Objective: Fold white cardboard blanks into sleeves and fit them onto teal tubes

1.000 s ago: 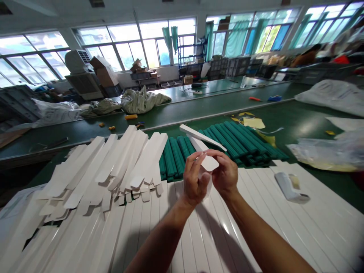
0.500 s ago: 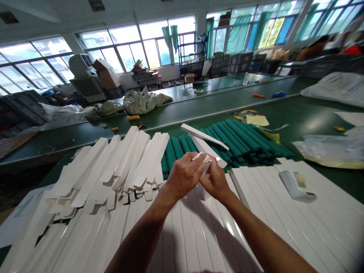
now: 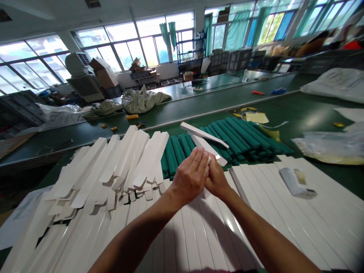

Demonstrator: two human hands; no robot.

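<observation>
Two white card strips (image 3: 203,135) lie at 12 o'clock beyond the left hand (image 3: 189,178) and right hand (image 3: 217,180), pressed together on a mostly hidden white card piece (image 3: 209,159). A heap of shaped strips (image 3: 119,167) sits at 10 o'clock, with flat scored sheets (image 3: 199,235) below the hands.

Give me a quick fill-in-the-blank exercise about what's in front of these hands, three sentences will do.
The left hand and right hand are held ____, with a bit of white card at their fingers.
The bundled bars beyond the hands are ____ in colour.
The heap of white card strips lies to the ____ of the hands.

Missing words: together; green; left.
</observation>
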